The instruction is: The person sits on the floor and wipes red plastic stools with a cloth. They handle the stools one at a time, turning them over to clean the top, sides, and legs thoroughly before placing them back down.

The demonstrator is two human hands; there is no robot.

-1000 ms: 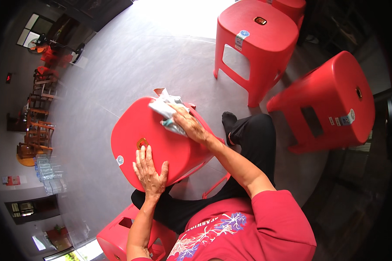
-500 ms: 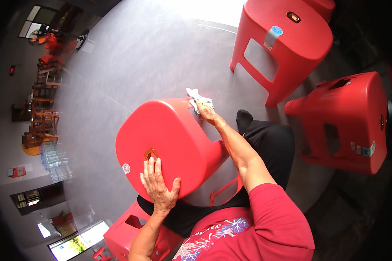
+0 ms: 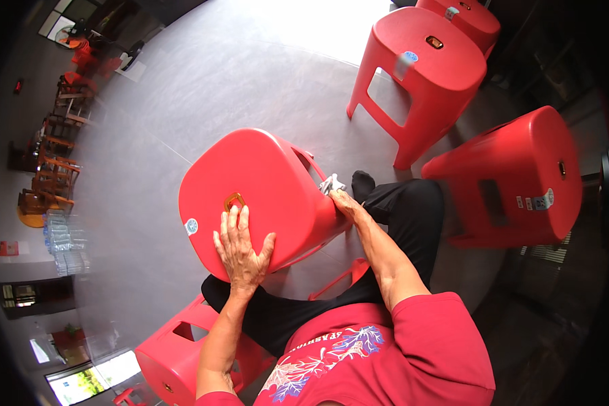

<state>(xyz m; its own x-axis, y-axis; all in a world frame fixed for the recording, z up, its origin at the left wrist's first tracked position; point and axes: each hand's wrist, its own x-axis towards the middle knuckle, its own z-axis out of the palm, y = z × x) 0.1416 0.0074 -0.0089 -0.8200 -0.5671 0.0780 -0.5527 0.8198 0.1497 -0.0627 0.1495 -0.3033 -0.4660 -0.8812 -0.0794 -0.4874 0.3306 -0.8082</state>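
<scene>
Before me is a red plastic stool, its rounded seat tipped toward me. An amber-rimmed hole sits in the seat, and a small round sticker is on its left edge. My left hand lies flat on the seat just below the hole, fingers stretched out and holding nothing. Along the stool's right side, my right hand grips a crumpled white cloth against a leg. Part of the cloth is hidden by the fingers.
Two more red stools stand at the upper right. Another stool is at the right, and one lies at lower left by my arm. Wooden chairs and stacked clear bottles line the far left.
My right hand has moved with the cloth down the stool's side toward me. The stool has turned a little, and my left hand stays flat on its seat.
</scene>
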